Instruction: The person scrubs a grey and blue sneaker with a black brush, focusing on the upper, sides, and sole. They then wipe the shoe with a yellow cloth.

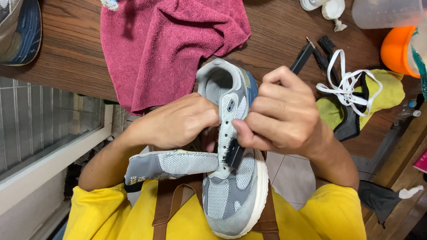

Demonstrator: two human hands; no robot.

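Note:
A grey mesh sneaker with a white sole lies lengthwise in front of me, toe toward my body, its laces removed. My left hand grips the shoe's side and holds its grey tongue pulled out to the left. My right hand is closed on a black brush. The brush's bristle end rests on the eyelet strip near the shoe's opening.
A dark red towel lies on the brown wooden table. White laces sit on a yellow and black cloth to the right, beside another black brush. An orange container and clear bottle stand far right; another shoe top left.

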